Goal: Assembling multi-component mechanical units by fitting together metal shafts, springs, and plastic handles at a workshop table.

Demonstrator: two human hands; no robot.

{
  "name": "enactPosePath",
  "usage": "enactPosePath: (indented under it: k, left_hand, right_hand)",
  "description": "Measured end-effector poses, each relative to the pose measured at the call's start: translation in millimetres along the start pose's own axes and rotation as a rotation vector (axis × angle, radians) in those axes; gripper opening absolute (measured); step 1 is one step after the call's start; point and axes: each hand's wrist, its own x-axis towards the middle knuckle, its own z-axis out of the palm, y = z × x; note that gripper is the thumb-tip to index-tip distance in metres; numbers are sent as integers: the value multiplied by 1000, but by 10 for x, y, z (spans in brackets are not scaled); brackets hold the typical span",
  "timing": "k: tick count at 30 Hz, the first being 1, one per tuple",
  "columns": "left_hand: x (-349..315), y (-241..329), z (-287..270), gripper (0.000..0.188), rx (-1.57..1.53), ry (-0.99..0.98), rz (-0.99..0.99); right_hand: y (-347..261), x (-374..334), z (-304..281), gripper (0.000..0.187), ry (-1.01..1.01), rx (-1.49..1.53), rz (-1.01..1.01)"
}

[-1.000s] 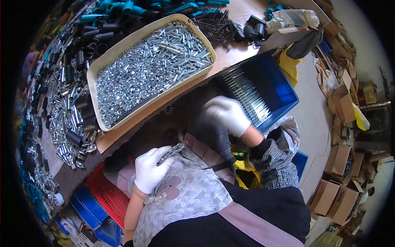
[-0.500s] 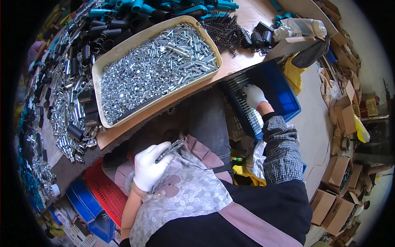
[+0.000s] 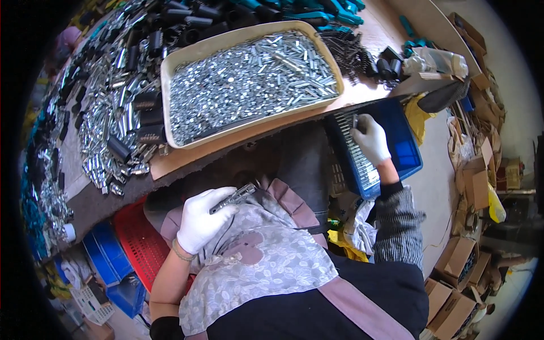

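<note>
My left hand (image 3: pixel 205 220), in a white glove, is closed around a slim, stepped metal shaft (image 3: pixel 241 194) above my apron-covered lap. Thumb and fingers pinch it, and one end sticks out to the right. On the other side, my white-gloved right hand (image 3: pixel 371 140) reaches into a blue bin (image 3: pixel 409 161) below the table edge. Its fingers are curled, and a small metal part (image 3: pixel 355 120) shows at the fingertips. Beneath that hand, many silvery metal rods (image 3: pixel 358 160) lie side by side in a row along the bin's left part.
A cream tray (image 3: pixel 168 107) of small metal pins sits on the table. Loose metal parts (image 3: pixel 102 153), black sleeves (image 3: pixel 152 117), black springs (image 3: pixel 347 48) and teal handles (image 3: pixel 334 12) surround it. A red basket (image 3: pixel 141 243) stands lower left, cardboard boxes (image 3: pixel 458 260) on the right.
The view has shifted, so the tray appears farther right. My right hand has drawn back a little from the rods, its fingers now more visible. My left hand still grips the metal shaft.
</note>
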Motion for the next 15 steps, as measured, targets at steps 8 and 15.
enactPosePath:
  k: [8, 15]
  left_hand:
    - [-112, -5, -64, 49, -58, 136, -68]
    - [-551, 99, -374, 42, -247, 448, -295]
  right_hand:
    - [-1531, -913, 1325, 26, -556, 1559, 393]
    - [-2108, -884, 1557, 31, -898, 1201, 386]
